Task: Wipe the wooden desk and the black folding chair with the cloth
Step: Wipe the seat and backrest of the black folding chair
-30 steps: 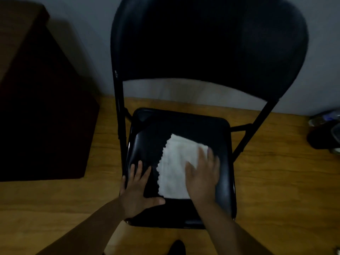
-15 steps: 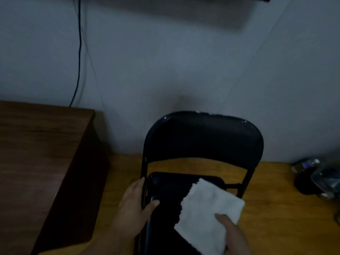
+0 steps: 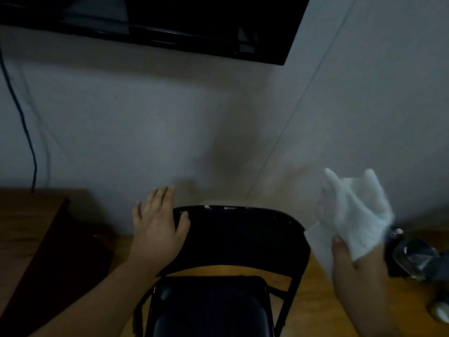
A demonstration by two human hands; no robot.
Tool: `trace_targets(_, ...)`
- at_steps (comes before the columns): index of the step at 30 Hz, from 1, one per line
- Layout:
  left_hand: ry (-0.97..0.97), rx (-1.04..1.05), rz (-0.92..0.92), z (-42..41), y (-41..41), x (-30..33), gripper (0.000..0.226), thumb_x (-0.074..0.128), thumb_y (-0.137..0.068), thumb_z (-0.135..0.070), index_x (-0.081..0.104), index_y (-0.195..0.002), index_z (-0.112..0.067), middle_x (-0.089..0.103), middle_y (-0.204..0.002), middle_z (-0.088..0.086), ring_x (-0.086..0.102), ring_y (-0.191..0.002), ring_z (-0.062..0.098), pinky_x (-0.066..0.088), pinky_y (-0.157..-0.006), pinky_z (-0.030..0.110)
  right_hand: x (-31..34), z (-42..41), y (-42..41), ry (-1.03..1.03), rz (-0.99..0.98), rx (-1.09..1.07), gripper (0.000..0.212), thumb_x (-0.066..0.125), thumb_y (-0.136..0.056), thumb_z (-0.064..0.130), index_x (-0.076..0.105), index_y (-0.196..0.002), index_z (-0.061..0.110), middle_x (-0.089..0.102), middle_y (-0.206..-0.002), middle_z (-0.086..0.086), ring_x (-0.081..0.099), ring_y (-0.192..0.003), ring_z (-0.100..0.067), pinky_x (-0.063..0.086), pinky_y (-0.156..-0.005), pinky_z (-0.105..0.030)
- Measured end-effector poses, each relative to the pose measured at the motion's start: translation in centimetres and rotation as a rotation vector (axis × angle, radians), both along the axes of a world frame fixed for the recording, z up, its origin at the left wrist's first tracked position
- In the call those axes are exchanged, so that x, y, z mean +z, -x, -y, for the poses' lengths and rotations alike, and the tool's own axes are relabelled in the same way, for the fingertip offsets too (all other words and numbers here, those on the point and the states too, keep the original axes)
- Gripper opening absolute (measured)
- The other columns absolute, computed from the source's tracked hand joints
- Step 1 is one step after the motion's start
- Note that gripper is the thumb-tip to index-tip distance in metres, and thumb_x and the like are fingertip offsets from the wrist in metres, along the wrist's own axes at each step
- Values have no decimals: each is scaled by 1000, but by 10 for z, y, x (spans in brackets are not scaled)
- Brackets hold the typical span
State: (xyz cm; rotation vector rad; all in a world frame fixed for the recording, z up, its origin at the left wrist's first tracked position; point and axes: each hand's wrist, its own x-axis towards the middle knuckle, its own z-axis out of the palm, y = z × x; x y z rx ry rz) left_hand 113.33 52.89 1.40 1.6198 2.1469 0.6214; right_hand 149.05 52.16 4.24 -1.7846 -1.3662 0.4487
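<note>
The room is dim and the picture soft throughout, with a grey, grainy cast. A blurred dark shadow falls on the far wall [image 3: 233, 152] above the black folding chair [image 3: 240, 237], whose backrest shows 3 small glints on its top edge. The cloth [image 3: 354, 215] at right is smeared by motion. Straight lines bend toward the edges. The near-right clutter is out of focus.

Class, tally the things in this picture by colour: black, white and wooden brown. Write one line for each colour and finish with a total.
Black: 2, the folding chair and the wall screen
White: 1, the cloth
Wooden brown: 1, the desk
Total: 4
</note>
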Motion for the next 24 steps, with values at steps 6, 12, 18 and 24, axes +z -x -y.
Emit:
trace_targets(6,116,-15,-40,-12,-4,-3,61,22,-83,-53,60,-113,-16,56,-101,2,55,-98,26,44,-87,44,-26,-46,55,298,371,403,65,59,-99,6,34,-159,11,34,-166,-13,23,-156,-34,20,-127,-52)
trace_targets(12,175,-10,-20,-12,-1,0,68,23,-76,-57,59,-119,-18,56,-107,2,53,-103,24,40,-90,42,-25,-48,129,207,615,531,79,62,-88,11,31,-161,14,25,-169,-16,10,-158,-44,-6,-127,-53)
trace_targets(18,124,-53,88,-10,4,-1,66,32,-82,-59,65,-118,-14,66,-108,5,60,-102,27,42,-83,41,-28,-43,216,182,682,773,80,44,-98,26,-3,-162,37,1,-173,-17,-11,-157,-45,-23,-122,-57)
trace_targets(24,192,-70,110,-13,11,-3,71,54,-91,-44,34,-154,-21,56,-136,6,49,-130,30,34,-106,49,-18,-68,95,275,698,674,79,55,-91,12,26,-161,33,23,-171,-9,10,-158,-41,-11,-127,-51)
